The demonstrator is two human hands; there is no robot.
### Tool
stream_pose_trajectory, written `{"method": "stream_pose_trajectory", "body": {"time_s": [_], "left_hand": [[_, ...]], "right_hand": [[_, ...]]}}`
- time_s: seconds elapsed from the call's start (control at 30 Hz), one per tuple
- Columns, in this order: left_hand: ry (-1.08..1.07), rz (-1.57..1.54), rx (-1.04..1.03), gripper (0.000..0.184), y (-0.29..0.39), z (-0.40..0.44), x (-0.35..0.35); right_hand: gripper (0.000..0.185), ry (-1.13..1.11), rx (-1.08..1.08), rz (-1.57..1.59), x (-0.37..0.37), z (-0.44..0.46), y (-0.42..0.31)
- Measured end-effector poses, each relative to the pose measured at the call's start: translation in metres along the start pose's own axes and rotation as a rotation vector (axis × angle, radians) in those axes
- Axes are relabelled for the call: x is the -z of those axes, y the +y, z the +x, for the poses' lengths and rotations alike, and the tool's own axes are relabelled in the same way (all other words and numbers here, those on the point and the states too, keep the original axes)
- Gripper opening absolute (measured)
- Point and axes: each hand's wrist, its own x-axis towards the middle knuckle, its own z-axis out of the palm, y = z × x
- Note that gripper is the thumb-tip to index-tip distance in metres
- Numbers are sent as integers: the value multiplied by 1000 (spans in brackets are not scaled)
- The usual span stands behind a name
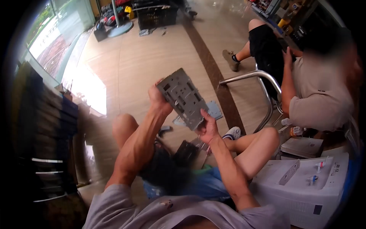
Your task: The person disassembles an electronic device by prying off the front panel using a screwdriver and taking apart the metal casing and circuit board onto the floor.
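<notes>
Holding the grey plate (184, 94) over the floor (141, 68), long axis slanting far-left to near-right, you have your left hand (157, 97) closed on its left edge, your right hand's (209, 129) fingers pinching its near end.

Workshop-like room: metal parts (215, 110) on floor (152, 57), water dispenser (305, 191).

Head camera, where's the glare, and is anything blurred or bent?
Head view: harsh glare on the floor at picture left, near the bright glass; black, curved edges with wide-angle stretching; blur over the seated person's head; metal plate reasonably sharp.
</notes>
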Motion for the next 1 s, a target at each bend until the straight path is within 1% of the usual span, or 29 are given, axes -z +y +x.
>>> {"method": "stream_pose_trajectory", "body": {"time_s": [0.03, 0.07, 0.1, 0.13, 0.17, 0.2, 0.27, 0.3, 0.4, 0.43, 0.53, 0.57, 0.67, 0.7, 0.8, 0.93, 1.0], "left_hand": [[77, 7, -31, 33, 1, -6, -9], [169, 68, -6, 32, 0, -14, -26], [116, 101, -39, 33, -2, -11, -10], [136, 144, -80, 37, -4, -4, 4], [176, 131, -70, 38, -3, -14, -8], [206, 116, -60, 39, -3, -20, -21], [172, 158, -87, 41, -6, -6, -4], [153, 43, 12, 43, -10, 4, 5], [71, 118, 131, 44, -13, -1, -10], [61, 115, 181, 50, -17, 2, -8], [121, 165, 176, 49, -32, 6, -9], [107, 145, 191, 48, -36, 10, -3], [95, 312, 214, 47, -52, 19, 18], [173, 376, 253, 51, -49, 4, 5], [154, 457, 392, 51, -53, 3, 27], [125, 669, 562, 55, -43, -2, 43], [197, 828, 587, 59, -37, -3, 52]], "right_hand": [[35, -11, 14, -1, -11, -6, 3], [38, -26, 10, 7, -10, -1, 7], [42, -39, 1, 2, -2, 2, 14], [45, -50, 2, -12, 3, 5, 19], [49, -67, 5, -34, 3, 9, 19], [46, -77, 20, -89, -5, 10, 17], [46, 25, 88, -205, -8, 18, 19], [43, -22, 47, -182, 1, 24, 15], [37, -6, 137, -177, 9, 33, 9], [36, 3, 142, -169, 14, 36, 7], [35, 16, 166, -136, 30, 41, 0], [35, 13, 177, -124, 36, 39, -2], [38, 17, 178, -130, 49, 30, -5], [38, 28, 162, -139, 57, 28, -4], [35, 46, 105, -152, 79, 25, 3], [33, 83, 60, -174, 95, 33, 13], [33, 84, 54, -215, 103, 39, 17]]}}
